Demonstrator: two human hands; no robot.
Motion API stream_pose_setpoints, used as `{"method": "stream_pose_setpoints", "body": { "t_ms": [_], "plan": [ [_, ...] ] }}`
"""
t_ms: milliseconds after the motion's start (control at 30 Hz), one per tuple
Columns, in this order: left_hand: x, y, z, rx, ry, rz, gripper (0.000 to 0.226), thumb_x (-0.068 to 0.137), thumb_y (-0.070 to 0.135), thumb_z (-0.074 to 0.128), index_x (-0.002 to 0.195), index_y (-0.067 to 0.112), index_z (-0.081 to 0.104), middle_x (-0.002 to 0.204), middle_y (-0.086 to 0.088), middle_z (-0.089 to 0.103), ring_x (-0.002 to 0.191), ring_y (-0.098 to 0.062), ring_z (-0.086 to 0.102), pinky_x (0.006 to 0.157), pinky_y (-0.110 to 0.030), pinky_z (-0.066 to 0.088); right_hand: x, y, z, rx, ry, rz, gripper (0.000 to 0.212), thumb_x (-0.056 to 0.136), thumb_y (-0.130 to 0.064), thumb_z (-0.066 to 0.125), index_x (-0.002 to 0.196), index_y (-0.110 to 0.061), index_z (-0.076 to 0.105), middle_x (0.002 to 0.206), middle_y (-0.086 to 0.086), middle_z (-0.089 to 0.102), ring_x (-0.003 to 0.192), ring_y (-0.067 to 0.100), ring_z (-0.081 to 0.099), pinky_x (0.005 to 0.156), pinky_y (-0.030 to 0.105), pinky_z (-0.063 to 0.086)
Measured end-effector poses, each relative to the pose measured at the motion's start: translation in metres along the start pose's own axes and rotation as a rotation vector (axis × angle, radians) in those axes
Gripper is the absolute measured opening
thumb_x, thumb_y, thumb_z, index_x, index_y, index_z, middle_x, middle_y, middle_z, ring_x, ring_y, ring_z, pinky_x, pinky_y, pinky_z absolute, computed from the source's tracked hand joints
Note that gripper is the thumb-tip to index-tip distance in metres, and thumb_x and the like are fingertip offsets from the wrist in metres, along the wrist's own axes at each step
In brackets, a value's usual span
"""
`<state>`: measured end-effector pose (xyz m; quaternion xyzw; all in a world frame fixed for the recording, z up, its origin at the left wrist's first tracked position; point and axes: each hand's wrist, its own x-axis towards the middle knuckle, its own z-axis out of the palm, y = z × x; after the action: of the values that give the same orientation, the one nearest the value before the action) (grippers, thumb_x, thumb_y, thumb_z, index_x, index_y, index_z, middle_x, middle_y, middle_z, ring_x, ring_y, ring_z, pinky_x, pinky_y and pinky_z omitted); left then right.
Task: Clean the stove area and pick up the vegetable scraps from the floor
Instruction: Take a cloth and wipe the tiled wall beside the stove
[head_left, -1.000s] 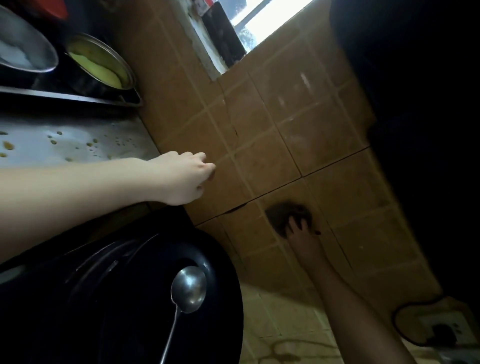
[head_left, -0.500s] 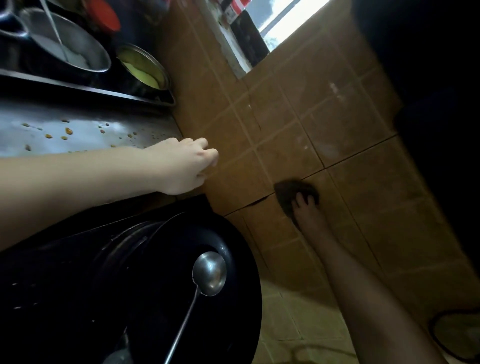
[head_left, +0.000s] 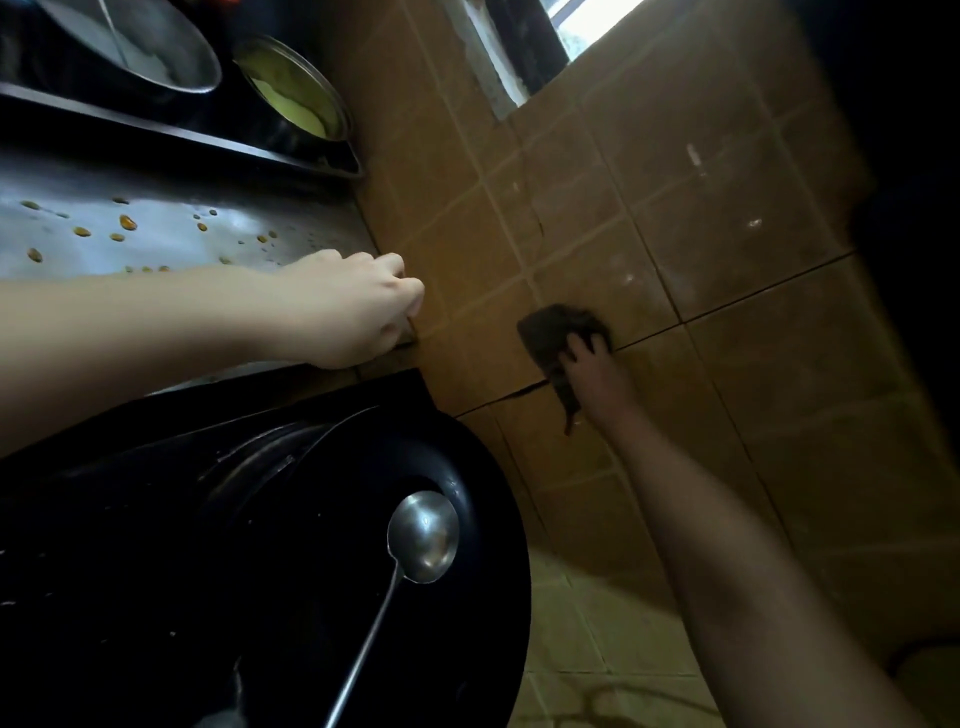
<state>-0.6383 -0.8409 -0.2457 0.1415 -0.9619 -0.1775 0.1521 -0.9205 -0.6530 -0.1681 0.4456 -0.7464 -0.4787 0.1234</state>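
Observation:
My right hand (head_left: 592, 371) presses a dark cloth (head_left: 553, 327) flat against the brown tiled wall (head_left: 727, 234); a tail of the cloth hangs below the palm. My left hand (head_left: 353, 306) sits at the far corner of the steel stove surface (head_left: 156, 234), fingers curled over its edge beside the wall. Orange-brown drops and bits speckle that steel surface. No vegetable scraps show on the visible floor tiles (head_left: 597, 649).
A black wok (head_left: 311, 597) with a steel ladle (head_left: 423, 535) fills the lower left. A steel pot (head_left: 156, 52) and a bowl of yellow-green food (head_left: 296, 93) stand at the top left. A window (head_left: 524, 47) is set in the wall above.
My right hand has slid the cloth along the wall tiles, away from the crack line. My left hand has stayed at the stove corner. The view has shifted.

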Motion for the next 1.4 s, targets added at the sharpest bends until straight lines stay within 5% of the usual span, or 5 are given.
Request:
{"method": "stream_pose_setpoints", "body": {
  "t_ms": [300,567,800,1067,1400],
  "plan": [
    [0.000,0.057,0.016,-0.016,-0.020,0.060,0.030,0.095,0.034,0.039,0.123,0.028,0.043,0.121,-0.003,0.044,0.110,-0.025,0.052,0.084,-0.037,0.044,-0.112,-0.006,0.082,-0.091,-0.170,-0.071,0.051,0.066,-0.032,0.081,0.114,-0.021,0.066,0.134,0.003,0.053,0.116,0.028,0.054,0.078,0.033,0.051],
    [-0.013,0.087,0.034,-0.063,-0.040,0.070,0.028,0.093,0.034,0.043,0.121,0.029,0.046,0.124,-0.002,0.045,0.113,-0.025,0.051,0.092,-0.040,0.044,-0.158,0.011,0.122,-0.113,-0.216,-0.158,0.043,0.096,-0.019,0.037,0.138,-0.012,0.041,0.154,0.008,0.021,0.139,0.029,0.022,0.107,0.041,0.029],
    [-0.021,0.076,0.027,-0.071,-0.020,0.038,0.028,0.093,0.035,0.043,0.120,0.029,0.046,0.124,-0.002,0.044,0.110,-0.026,0.052,0.086,-0.035,0.044,-0.120,0.042,0.071,-0.213,0.016,-0.045,0.052,0.090,-0.023,0.056,0.139,-0.020,0.042,0.151,0.006,0.033,0.133,0.025,0.039,0.099,0.034,0.041],
    [-0.020,0.070,0.012,-0.099,0.020,-0.004,0.028,0.093,0.036,0.045,0.120,0.030,0.048,0.124,-0.001,0.046,0.109,-0.025,0.054,0.083,-0.034,0.043,-0.065,0.082,-0.013,0.036,0.147,0.228,0.051,0.095,-0.004,0.042,0.144,-0.012,0.031,0.157,0.009,0.013,0.141,0.034,0.015,0.107,0.044,0.031],
    [-0.005,0.100,0.022,-0.073,0.006,0.073,0.028,0.094,0.039,0.043,0.121,0.031,0.045,0.119,0.000,0.044,0.108,-0.024,0.054,0.079,-0.032,0.040,-0.125,0.077,0.052,-0.018,0.024,0.170,0.062,0.088,-0.013,0.060,0.143,-0.016,0.031,0.156,0.005,0.014,0.141,0.032,0.015,0.106,0.041,0.036]
  ]
}}
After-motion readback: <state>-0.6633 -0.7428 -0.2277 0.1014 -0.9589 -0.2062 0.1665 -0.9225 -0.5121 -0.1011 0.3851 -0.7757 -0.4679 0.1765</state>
